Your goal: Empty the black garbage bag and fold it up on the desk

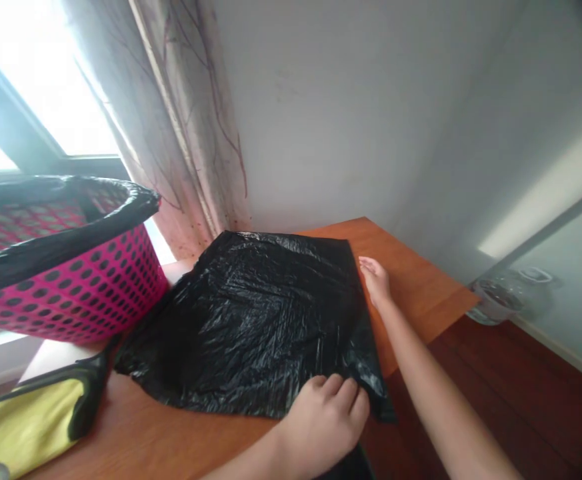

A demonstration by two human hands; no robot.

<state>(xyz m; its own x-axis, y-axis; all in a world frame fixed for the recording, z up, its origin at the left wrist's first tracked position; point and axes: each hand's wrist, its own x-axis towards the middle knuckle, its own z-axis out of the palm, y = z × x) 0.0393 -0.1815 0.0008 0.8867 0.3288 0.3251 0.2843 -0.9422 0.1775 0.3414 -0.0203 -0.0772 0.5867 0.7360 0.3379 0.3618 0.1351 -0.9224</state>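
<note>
A black plastic bag [265,320] lies spread out and wrinkled on the wooden table. My left hand [328,413] is closed on the bag's near edge, close to its front right corner. Along the bag's right side, my right hand [375,280] rests with its fingers stretched out, at or just beside the edge. To the left stands a pink basket [115,280] full of round holes, its rim wrapped in black plastic.
A yellow cloth item with black edging [35,420] lies at the table's front left. The wooden table [421,287] ends at right above a dark red floor [501,380]. A clear container [495,300] is beyond it. Behind are a curtain [195,120] and a wall.
</note>
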